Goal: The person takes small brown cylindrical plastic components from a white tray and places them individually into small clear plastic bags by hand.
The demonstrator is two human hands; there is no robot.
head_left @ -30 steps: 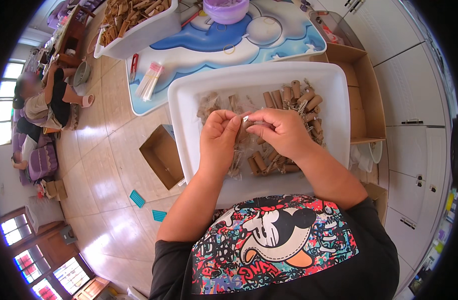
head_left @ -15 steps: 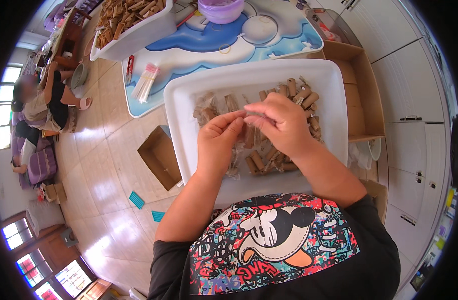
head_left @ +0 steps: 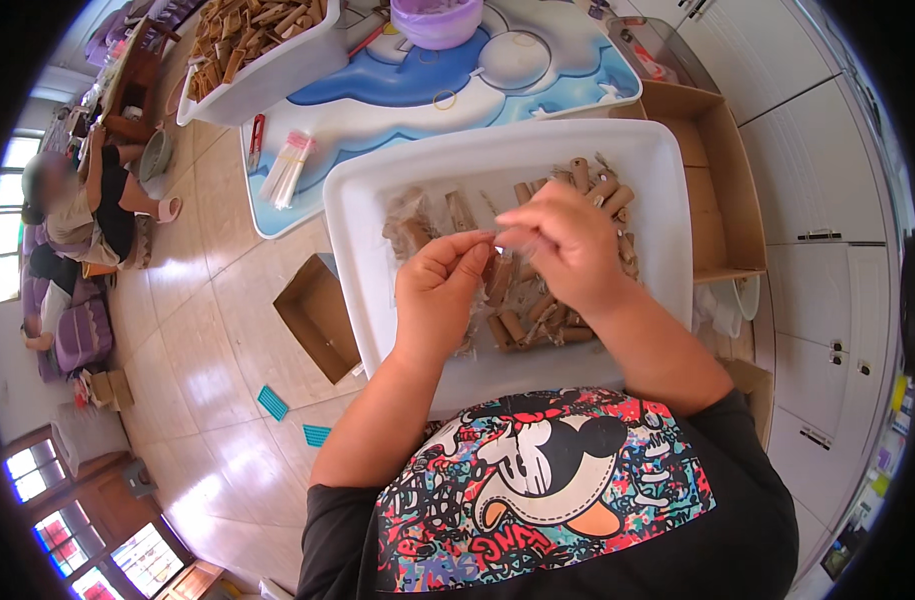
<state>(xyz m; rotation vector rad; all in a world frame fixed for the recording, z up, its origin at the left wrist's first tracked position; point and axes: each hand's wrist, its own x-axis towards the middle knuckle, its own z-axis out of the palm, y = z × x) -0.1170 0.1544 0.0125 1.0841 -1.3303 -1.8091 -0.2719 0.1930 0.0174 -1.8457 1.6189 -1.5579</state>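
A small clear plastic bag (head_left: 499, 275) with brown pieces inside hangs from my hands over a white tub (head_left: 342, 235). My left hand (head_left: 435, 300) pinches the bag's gathered top between thumb and forefinger. Just right of those fingertips, my right hand (head_left: 569, 250) is curled with its fingers closed at the bag's neck. Its fingertips are smeared by motion, so what they grip cannot be made out. Brown rolls (head_left: 512, 323) lie loose in the tub below, and bagged brown pieces (head_left: 407, 218) rest at its left side.
A play table (head_left: 377, 110) behind the tub bears a bundle of pale strips (head_left: 289, 170), a red cutter (head_left: 257, 140), a purple bowl (head_left: 437, 25) and a bin of brown pieces (head_left: 267, 75). Cardboard boxes (head_left: 322, 320) (head_left: 712, 190) flank the tub. Another person (head_left: 87, 200) sits far left.
My right hand has shifted slightly and its fingers have curled in closer around the bag's neck. The left hand keeps its pinch, almost in place.
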